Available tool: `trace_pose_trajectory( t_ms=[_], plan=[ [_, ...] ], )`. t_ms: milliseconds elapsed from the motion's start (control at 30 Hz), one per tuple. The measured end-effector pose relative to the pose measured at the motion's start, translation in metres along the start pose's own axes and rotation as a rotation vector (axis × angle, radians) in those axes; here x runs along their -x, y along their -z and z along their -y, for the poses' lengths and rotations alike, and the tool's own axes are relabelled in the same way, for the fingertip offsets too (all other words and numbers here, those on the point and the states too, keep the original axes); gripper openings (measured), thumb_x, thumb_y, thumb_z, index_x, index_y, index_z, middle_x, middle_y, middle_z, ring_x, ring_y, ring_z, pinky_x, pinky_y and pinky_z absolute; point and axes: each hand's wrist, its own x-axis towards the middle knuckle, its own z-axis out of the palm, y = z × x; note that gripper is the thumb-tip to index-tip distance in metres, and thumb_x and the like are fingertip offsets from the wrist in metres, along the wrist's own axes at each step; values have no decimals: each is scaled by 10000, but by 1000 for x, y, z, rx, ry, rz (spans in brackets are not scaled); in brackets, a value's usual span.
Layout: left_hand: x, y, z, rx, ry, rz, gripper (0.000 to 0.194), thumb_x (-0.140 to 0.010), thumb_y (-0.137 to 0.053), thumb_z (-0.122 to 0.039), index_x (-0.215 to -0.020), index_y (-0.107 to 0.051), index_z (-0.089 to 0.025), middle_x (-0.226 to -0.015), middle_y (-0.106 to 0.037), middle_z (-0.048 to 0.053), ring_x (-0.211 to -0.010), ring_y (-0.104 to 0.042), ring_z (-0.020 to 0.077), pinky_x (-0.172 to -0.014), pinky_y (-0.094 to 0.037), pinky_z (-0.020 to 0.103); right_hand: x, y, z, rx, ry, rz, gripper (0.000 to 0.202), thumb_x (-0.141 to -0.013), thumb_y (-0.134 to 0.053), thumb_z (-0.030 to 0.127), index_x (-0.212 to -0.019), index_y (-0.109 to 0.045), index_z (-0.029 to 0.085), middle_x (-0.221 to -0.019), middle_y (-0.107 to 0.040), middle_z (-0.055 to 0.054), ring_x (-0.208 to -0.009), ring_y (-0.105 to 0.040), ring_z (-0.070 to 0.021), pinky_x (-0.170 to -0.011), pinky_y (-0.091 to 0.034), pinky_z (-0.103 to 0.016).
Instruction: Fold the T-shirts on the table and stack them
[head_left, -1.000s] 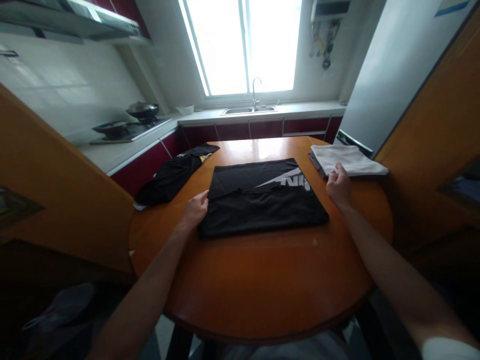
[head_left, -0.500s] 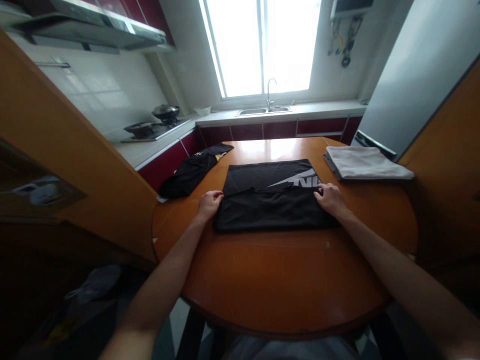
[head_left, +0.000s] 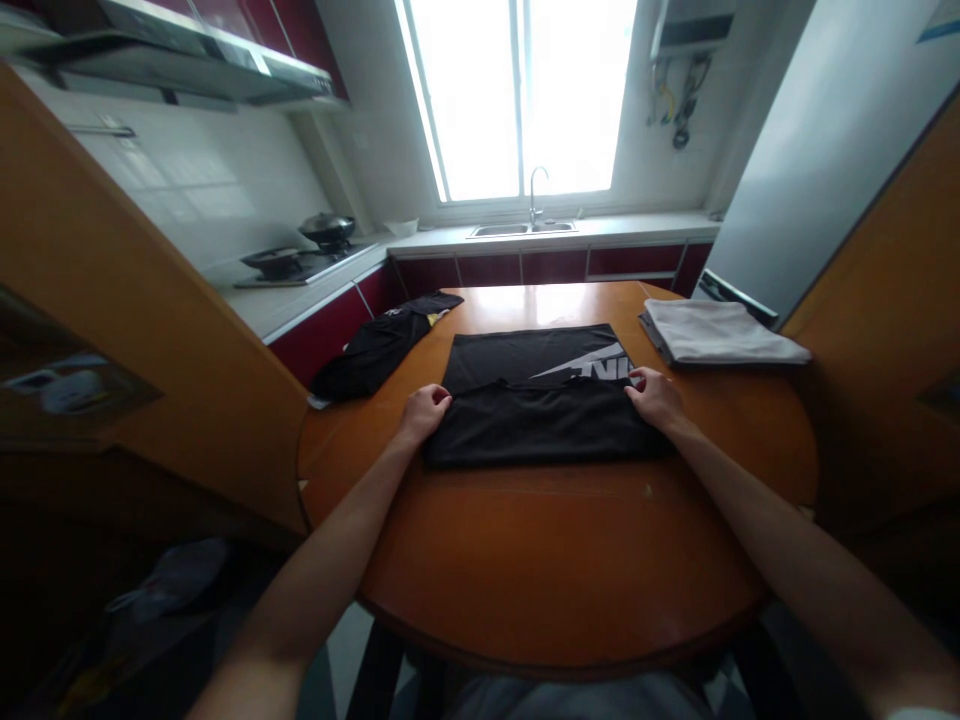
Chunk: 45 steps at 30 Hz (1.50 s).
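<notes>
A black garment [head_left: 547, 425] with a pale grey printed logo lies on the round wooden table [head_left: 570, 570], its near part folded over so that the logo is partly covered. At the left end of the folded edge, my left hand [head_left: 426, 411] pinches the cloth between thumb and fingers. My right hand [head_left: 654, 396] grips the same edge at its right end, beside the logo. Both hands rest low, close to the tabletop.
Another black garment [head_left: 375, 350] lies crumpled at the table's left edge. Folded light grey cloth [head_left: 727, 332] sits at the right back. Beyond are a counter with a sink [head_left: 523, 229], a stove with pans [head_left: 328, 228] and a fridge [head_left: 795, 150].
The view has shifted slightly, so the table and the cloths appear a little further left and lower. Both hands keep their hold on the garment's folded edge.
</notes>
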Motion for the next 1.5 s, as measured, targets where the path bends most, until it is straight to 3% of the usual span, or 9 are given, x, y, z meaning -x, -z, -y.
trace_pose_trajectory(
  t_ms=[400, 533, 633, 700, 800, 867, 1067, 1300, 1500],
  plan=[
    [-1, 2, -1, -22, 29, -54, 178, -872, -635, -277, -987, -705, -160, -943, -718, 85, -884, -680, 220, -844, -532, 317, 3, 0, 0, 55, 32, -6, 312, -872, -652, 298, -1159, -690, 183, -928, -739, -90, -883, -681, -252, -792, -497, -338],
    [10, 4, -15, -18, -164, -171, 324, -930, -524, -258, -1201, -666, -149, -1143, -680, 124, -1094, -644, 247, -1014, -498, 370, 12, 1, 12, 216, 144, -84, 384, -949, -514, 341, -1226, -668, 122, -1157, -686, -187, -1102, -611, -322, -937, -482, -417],
    [28, -3, -38, -52, -347, -77, 407, -986, -448, -297, -1334, -611, -162, -1348, -624, 122, -1276, -561, 251, -1136, -409, 400, 20, -4, 24, 213, 245, -57, 455, -989, -410, 352, -1320, -617, 117, -1337, -617, -187, -1256, -537, -316, -1058, -425, -431],
    [40, -11, -52, -137, -396, 45, 493, -1012, -429, -403, -1442, -532, -184, -1517, -501, 115, -1419, -430, 288, -1200, -311, 473, 24, -10, 30, 220, 285, 30, 530, -999, -385, 393, -1414, -542, 104, -1489, -508, -186, -1390, -432, -312, -1140, -351, -446],
    [51, -20, -64, -270, -342, 219, 636, -1005, -390, -576, -1543, -414, -237, -1642, -311, 96, -1523, -215, 371, -1211, -188, 601, 27, -20, 33, 268, 248, 201, 641, -1008, -351, 467, -1505, -433, 72, -1607, -347, -197, -1499, -281, -319, -1201, -250, -503],
    [52, -23, -65, -307, -298, 290, 684, -995, -345, -643, -1564, -379, -265, -1660, -262, 83, -1532, -166, 392, -1208, -160, 614, 27, -24, 31, 282, 210, 278, 675, -1012, -323, 502, -1526, -404, 73, -1628, -304, -192, -1517, -248, -311, -1211, -227, -513],
    [51, -19, -65, -322, -271, 307, 703, -986, -312, -678, -1565, -380, -285, -1666, -247, 73, -1530, -160, 406, -1211, -154, 603, 24, -19, 28, 293, 192, 352, 707, -1014, -282, 565, -1563, -353, 126, -1657, -238, -158, -1543, -173, -294, -1221, -177, -541],
    [59, -10, -81, -253, -422, 183, 620, -1006, -404, -562, -1521, -450, -219, -1619, -358, 102, -1517, -261, 321, -1217, -215, 563, 39, -12, 51, 227, 389, 106, 613, -1032, -305, 460, -1523, -426, 115, -1626, -311, -176, -1537, -200, -290, -1229, -144, -543],
    [64, -20, -81, -214, -433, 320, 681, -978, -404, -651, -1556, -388, -291, -1657, -267, 75, -1540, -166, 355, -1213, -147, 615, 57, -27, 66, 140, 514, 330, 625, -1015, -380, 532, -1523, -439, 172, -1638, -284, -156, -1532, -221, -293, -1212, -191, -571]
  ],
)
